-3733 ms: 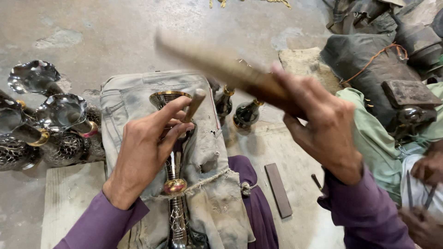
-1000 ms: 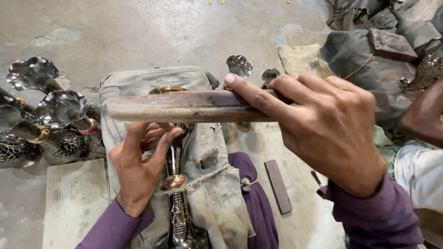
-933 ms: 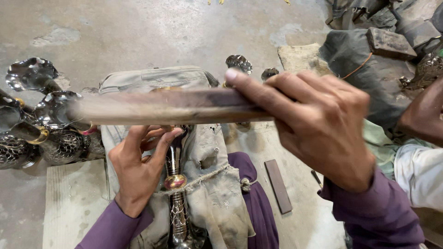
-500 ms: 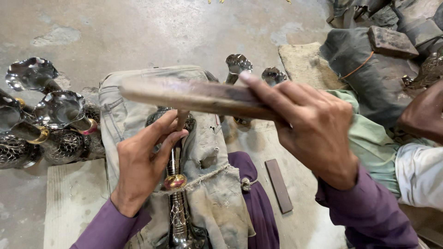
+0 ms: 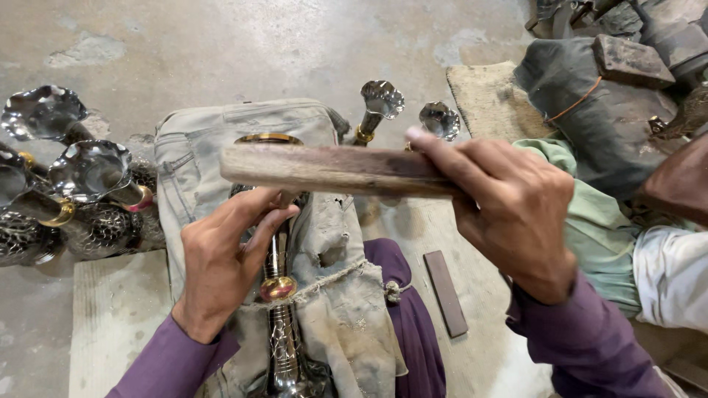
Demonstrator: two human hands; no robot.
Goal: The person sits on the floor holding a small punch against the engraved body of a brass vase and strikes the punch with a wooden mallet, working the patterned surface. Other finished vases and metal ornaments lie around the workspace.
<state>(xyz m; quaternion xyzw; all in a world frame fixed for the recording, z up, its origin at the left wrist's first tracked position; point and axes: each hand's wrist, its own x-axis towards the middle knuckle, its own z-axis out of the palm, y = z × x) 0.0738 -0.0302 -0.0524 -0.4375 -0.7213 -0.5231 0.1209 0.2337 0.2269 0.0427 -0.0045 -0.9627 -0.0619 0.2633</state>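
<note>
A person in purple sleeves works over a lap covered with a worn grey cloth (image 5: 324,250). The right hand (image 5: 509,214), at about 3 o'clock, is closed around one end of a flat wooden stick (image 5: 332,168), held level above the lap; its long axis runs 3 to 9 o'clock and its free end points toward 9. The left hand (image 5: 225,258), at about 7 o'clock, lies on the cloth with fingers curved against an engraved metal stem (image 5: 279,324) with a brass knob, steadying it — whether it fully grips cannot be told. The stem runs 6 to 12 o'clock and its brass-rimmed top points toward 12. Judging by the raised stick, the shaping looks midway — the piece is braced, not set aside. Finished-looking flared metal pieces (image 5: 81,184) lie at 9 o'clock; two more (image 5: 380,103) stand at 12.
</note>
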